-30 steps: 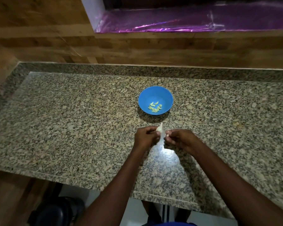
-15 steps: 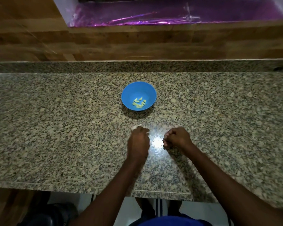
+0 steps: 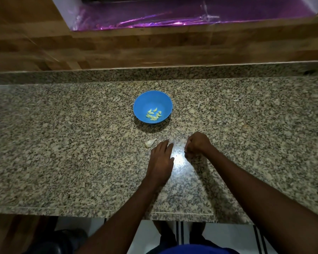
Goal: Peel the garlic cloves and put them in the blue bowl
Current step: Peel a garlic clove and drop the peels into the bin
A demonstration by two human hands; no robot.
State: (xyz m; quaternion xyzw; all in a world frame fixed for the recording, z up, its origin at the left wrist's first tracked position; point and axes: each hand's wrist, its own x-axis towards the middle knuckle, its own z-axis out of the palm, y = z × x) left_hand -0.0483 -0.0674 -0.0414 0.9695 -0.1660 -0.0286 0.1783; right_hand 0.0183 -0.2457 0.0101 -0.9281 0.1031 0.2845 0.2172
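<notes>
Garlic piece on counter, just beyond left hand fingertips.

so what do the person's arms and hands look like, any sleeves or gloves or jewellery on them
Both arms are bare from the bottom of the picture to the fingertips: no sleeves show. The left hand and right hand wear no gloves, and no rings, watch or wristbands can be seen. A strip of blue clothing shows at the bottom edge.
</notes>
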